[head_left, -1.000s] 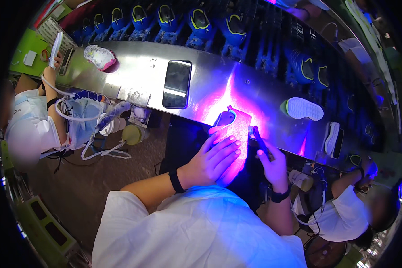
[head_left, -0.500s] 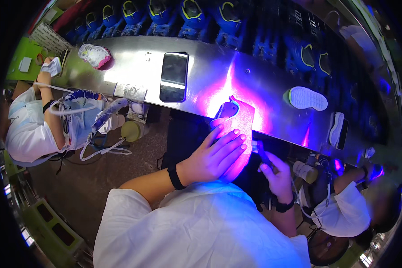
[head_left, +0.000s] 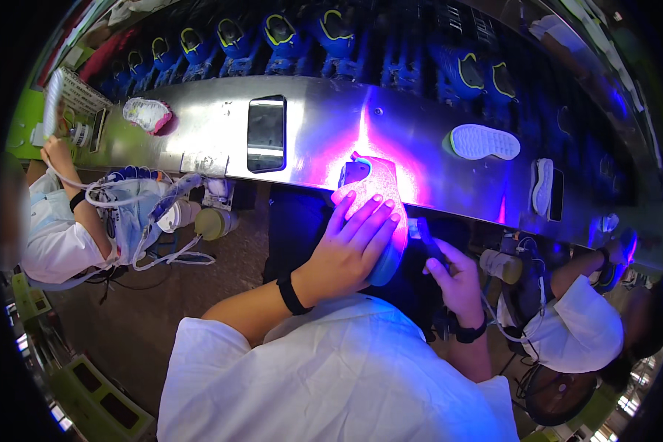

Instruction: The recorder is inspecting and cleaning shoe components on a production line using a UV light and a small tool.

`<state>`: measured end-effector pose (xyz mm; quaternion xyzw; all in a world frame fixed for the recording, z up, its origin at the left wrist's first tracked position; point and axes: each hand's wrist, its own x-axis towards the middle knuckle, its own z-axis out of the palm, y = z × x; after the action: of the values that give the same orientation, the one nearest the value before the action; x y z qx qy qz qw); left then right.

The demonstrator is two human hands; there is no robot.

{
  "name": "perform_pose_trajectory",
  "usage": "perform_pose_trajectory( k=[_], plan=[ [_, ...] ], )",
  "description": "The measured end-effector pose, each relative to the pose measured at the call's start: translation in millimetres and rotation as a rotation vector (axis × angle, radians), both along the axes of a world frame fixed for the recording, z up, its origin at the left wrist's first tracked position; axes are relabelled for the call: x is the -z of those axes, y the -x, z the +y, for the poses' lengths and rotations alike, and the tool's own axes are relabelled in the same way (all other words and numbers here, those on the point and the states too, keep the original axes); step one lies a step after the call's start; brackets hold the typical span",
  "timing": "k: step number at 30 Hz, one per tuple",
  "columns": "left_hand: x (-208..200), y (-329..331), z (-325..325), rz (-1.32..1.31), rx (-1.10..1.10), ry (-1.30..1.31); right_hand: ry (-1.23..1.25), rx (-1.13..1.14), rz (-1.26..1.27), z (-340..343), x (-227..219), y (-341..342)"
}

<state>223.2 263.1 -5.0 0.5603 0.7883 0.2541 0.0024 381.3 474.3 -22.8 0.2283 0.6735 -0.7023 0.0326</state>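
My left hand [head_left: 351,246] lies flat over a shoe sole [head_left: 376,193] that glows pink under violet light at the near edge of a long metal bench [head_left: 324,125]. Its fingers spread across the sole and press it down. My right hand [head_left: 457,274] is just to the right, below the bench edge, closed around a small dark lamp-like tool [head_left: 429,239] that points toward the sole. Both wrists carry dark bands.
A dark rectangular opening [head_left: 266,133] sits in the bench left of the sole. A white sole [head_left: 485,141] and another shoe part [head_left: 544,186] lie to the right, a pink-white shoe [head_left: 146,114] far left. Blue shoes [head_left: 331,33] line the back. Seated people work at left [head_left: 81,221] and right [head_left: 589,324].
My right hand has dropped from beside the sole to below the bench edge with the tool. My left hand stays on the sole. The view has shifted slightly.
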Motion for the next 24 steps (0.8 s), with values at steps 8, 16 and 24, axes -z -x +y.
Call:
perform_pose_trajectory(
  k=[8, 16, 24],
  plan=[
    [-5.4, -9.0, 22.9, -0.001, -0.082, 0.029, 0.015, 0.024, 0.024, 5.3, -2.3, -10.9],
    [-18.7, -9.5, 49.7, 0.076, -0.144, 0.031, 0.177, 0.06, 0.023, 4.3, -0.8, -34.0],
    [-26.1, 2.8, 82.9, 0.123, -0.203, 0.002, 0.088, 0.185, 0.109, -3.0, -10.9, -44.8]
  ],
)
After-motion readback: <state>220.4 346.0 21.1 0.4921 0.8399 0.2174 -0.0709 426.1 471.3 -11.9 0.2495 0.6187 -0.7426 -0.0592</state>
